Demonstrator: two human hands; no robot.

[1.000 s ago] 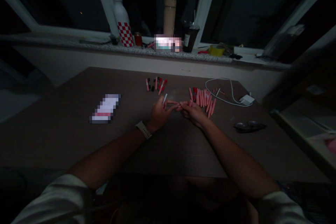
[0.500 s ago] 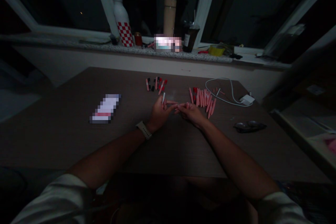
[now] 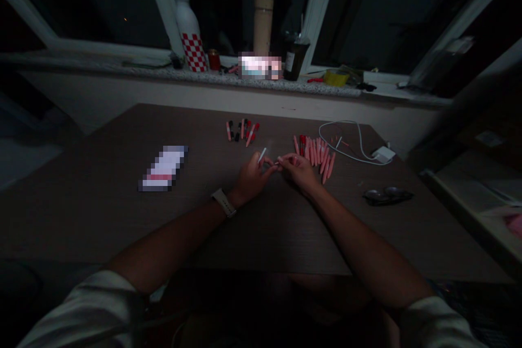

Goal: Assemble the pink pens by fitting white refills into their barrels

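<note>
My left hand (image 3: 252, 178), wearing a watch (image 3: 223, 202), is closed with a thin white stick (image 3: 262, 154) standing up out of its fingers. Its thumb and fingertips meet those of my right hand (image 3: 300, 172) over the middle of the table. The right fingers are pinched on something small, too dark and tiny to name. Just beyond that hand lies a row of pink pen-like sticks (image 3: 313, 150) with a red piece (image 3: 302, 143) among them. Past my left hand sits a smaller group of pink pen pieces (image 3: 250, 135) with red and black ends.
A phone (image 3: 163, 168) lies left on the table (image 3: 196, 136). To the right are a white cable with charger (image 3: 384, 155) and glasses (image 3: 388, 196). The sill holds a checkered bottle (image 3: 192, 38), a tan flask (image 3: 263, 24), a dark cup (image 3: 294, 60) and yellow tape (image 3: 336, 77).
The white stick in my left hand has shifted right and leans more. The right fingers have curled, and the hands' pinch remains at about the same spot. The pen groups have not moved.
</note>
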